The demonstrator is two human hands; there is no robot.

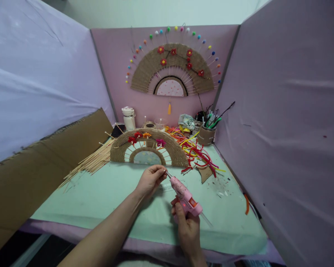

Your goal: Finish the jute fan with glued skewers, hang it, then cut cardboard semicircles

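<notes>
My right hand is wrapped round the handle of a pink glue gun, with a clear glue stick poking out of its back. The gun's metal nozzle points up and left to the fingertips of my left hand. Those fingers are pinched together at the nozzle; a tiny pale thing shows there, too small to name. Just beyond my hands a half-round fan wound with brown twine stands on the table, bearing red, orange and magenta flowers and a pale patterned centre.
Thin wooden sticks lie at the left beside a cardboard sheet. Coloured pipe cleaners are heaped at the right, near a can of tools. A white bottle stands behind. A larger decorated fan hangs on the back wall.
</notes>
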